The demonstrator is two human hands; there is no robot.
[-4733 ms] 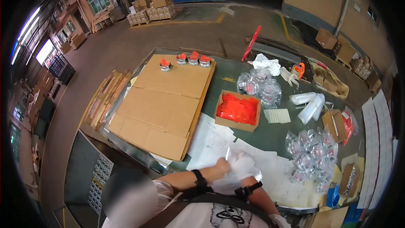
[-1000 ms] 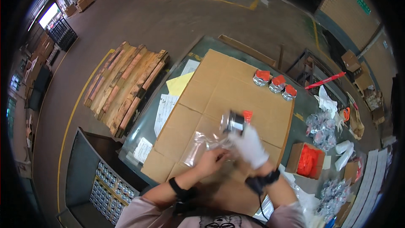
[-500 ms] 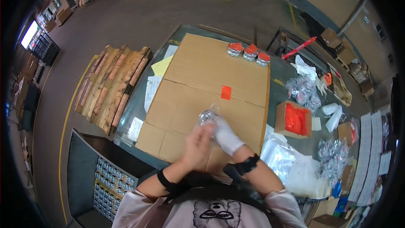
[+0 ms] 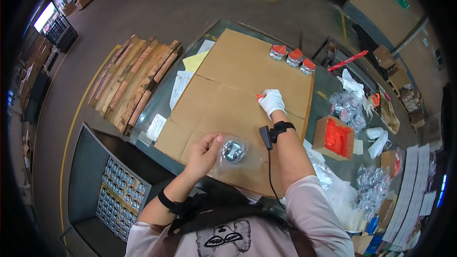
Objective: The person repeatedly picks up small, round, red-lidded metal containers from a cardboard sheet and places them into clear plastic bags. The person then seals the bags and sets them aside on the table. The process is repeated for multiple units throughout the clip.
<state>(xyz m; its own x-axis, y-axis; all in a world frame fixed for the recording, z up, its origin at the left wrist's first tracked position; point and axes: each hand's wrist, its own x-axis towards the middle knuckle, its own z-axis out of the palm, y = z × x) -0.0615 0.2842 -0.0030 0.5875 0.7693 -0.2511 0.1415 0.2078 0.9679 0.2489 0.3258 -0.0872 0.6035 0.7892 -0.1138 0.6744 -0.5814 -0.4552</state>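
Observation:
My bare left hand pinches the edge of a clear plastic bag, low over the near part of the cardboard sheet. Inside the bag is a round, shiny metal part. Farther off and to the right, my right hand, in a white glove, has its fingers closed on a small red slip at the cardboard; most of the slip is hidden under the glove. Three round metal parts with red slips on top stand in a row at the sheet's far right corner.
Right of the sheet, a small carton holds red slips. Bagged metal parts and flat clear bags lie around it. A dark bin with rows of metal parts stands at lower left, near a wooden pallet.
My right hand has left the bagged part and reached forward onto the red slip, which lay uncovered before. My left hand has moved a little left and nearer, keeping the bag.

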